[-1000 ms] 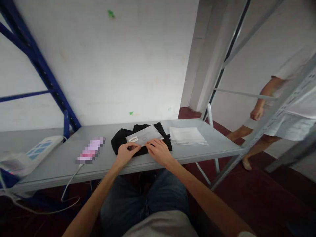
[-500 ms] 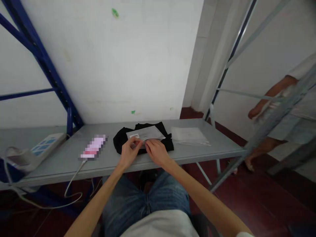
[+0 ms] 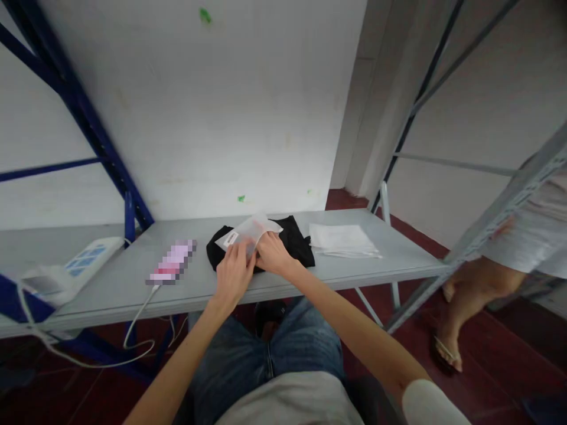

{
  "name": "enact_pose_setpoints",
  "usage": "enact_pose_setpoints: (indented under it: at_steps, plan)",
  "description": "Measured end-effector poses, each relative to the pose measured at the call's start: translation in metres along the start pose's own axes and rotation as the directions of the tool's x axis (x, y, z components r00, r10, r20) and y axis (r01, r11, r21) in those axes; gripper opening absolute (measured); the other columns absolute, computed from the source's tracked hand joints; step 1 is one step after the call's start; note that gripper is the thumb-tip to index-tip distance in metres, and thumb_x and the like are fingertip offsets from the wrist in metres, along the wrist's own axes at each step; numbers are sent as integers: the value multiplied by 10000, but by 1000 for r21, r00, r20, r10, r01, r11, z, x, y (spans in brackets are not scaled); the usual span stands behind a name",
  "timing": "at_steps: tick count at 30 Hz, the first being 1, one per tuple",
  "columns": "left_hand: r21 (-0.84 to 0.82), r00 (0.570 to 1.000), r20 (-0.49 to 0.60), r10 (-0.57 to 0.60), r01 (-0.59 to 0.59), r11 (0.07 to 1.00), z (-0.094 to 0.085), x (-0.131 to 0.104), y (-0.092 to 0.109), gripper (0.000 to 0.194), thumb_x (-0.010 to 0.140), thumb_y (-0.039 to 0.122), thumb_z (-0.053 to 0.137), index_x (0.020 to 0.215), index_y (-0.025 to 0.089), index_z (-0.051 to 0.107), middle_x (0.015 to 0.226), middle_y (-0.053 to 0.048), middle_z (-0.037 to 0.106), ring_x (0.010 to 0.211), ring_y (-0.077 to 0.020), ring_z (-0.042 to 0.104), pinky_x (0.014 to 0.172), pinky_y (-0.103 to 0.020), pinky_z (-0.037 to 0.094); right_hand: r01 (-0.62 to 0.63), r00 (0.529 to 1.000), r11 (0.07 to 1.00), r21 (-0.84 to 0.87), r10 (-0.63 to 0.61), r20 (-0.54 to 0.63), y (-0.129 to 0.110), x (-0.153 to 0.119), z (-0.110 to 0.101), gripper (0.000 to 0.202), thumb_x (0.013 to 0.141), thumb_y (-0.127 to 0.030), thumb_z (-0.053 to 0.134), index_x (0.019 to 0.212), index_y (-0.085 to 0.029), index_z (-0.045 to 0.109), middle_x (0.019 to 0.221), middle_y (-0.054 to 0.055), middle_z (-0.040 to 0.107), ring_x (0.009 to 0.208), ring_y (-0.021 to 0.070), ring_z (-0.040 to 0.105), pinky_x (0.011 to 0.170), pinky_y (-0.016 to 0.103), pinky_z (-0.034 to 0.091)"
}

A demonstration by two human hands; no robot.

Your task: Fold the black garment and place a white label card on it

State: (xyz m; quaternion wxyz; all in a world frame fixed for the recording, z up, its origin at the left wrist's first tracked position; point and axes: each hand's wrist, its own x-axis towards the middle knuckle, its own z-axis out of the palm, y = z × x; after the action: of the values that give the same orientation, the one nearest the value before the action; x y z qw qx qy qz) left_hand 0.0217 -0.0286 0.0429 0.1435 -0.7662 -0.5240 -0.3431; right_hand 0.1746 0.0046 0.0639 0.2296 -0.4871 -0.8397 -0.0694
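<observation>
— Biggest first?

— Grey metal shelf (image 3: 110,283), running wall to wall across the view. Blue rack frame (image 3: 88,136) to the left, grey rack upright (image 3: 500,206) to the right, and beyond that upright another person's leg (image 3: 473,289), well apart from the work.

— And on the shelf itself?

— Black garment (image 3: 296,242), folded, lying flat near the middle. Just to its right, apart from it, a stack of clear bags (image 3: 341,239). Far left, a white power strip (image 3: 80,262); nearer the middle, a phone (image 3: 172,268) with a white cable (image 3: 137,319) hanging off the front edge.

— Smaller still?

— One clear bag (image 3: 248,230), tilted up off the left part of the garment, with a small label (image 3: 231,238) near its corner.

— Hands?

— Left hand (image 3: 234,274) curled, pinching the bag's near edge. Right hand (image 3: 272,254) just beside it, over the garment, bent at the same edge; fingertips hidden behind the film, so impossible to say whether gripping or only pressing.

— How far along, judging by that?

— Probably early. Folded and laid out, yes. Bag raised and held at one edge, yes. Nothing visibly inside the bag; garment bare on the shelf, outside the film. Stack alongside untouched.
</observation>
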Motion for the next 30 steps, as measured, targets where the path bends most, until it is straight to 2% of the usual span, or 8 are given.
enact_pose_setpoints:
  at_steps: [5,8,10,13,15,18,22,30]
  plan:
    - [24,1000,0,11,-11,1000,-2,2,-7,186,1052,263,450,1056,204,627,999,-83,690,1004,-249,660,758,-301,499,40,999,996,81,-41,21,8,-7,-5,299,1040,-253,508,1256,-206,710,1302,107,698,1226,237,618,1046,331,471]
    - [23,999,-29,-23,24,999,-3,4,-10,209,1057,256,443,1080,198,643,1010,-90,687,965,-240,665,737,-297,489,-116,985,988,100,128,-119,9,-24,-11,325,1079,-261,415,1217,-235,708,1188,74,745,1182,205,644,1027,297,463]
    - [25,999,-23,-29,30,999,-4,4,-10,225,1055,234,444,1109,198,660,1063,-96,687,958,-232,666,684,-287,475,-377,906,922,88,387,-173,15,-32,-17,331,1088,-323,404,1222,-218,687,1156,101,745,1124,228,672,980,318,485]
    - [32,1000,13,-17,17,999,-5,4,-8,270,1048,200,445,1153,219,694,1168,-101,677,967,-216,665,624,-267,452,-672,739,740,31,673,-37,34,-31,-23,468,1050,-502,493,1293,-129,636,1213,193,719,1111,312,697,935,386,517]
    - [35,999,30,-17,15,999,-4,3,-8,302,1041,186,453,1183,240,715,1193,-102,669,971,-209,663,614,-257,451,-741,666,671,-10,737,117,48,-23,-24,634,991,-613,554,1319,-75,622,1254,250,700,1162,368,685,948,426,523]
    - [22,999,33,-6,5,1000,-4,3,-7,336,1038,183,462,1239,255,721,1191,-101,669,956,-198,663,635,-252,472,-765,615,643,-23,742,267,62,-10,-19,683,936,-654,608,1309,-84,653,1305,261,686,1230,381,661,964,427,526]
    - [-20,1000,-3,9,-9,1000,-5,4,-7,351,1026,198,485,1299,248,700,1183,-94,680,952,-200,674,684,-259,512,-781,597,623,39,728,339,74,-1,-10,684,864,-632,701,1298,-104,683,1332,237,687,1228,370,668,944,401,540]
    - [-109,1000,-16,-12,10,994,-4,5,-10,375,988,251,545,1336,261,683,1225,-90,666,972,-220,686,788,-306,566,-764,644,564,313,694,322,86,1,-3,523,770,-496,827,1134,-133,733,1175,180,751,1097,323,712,852,367,582]
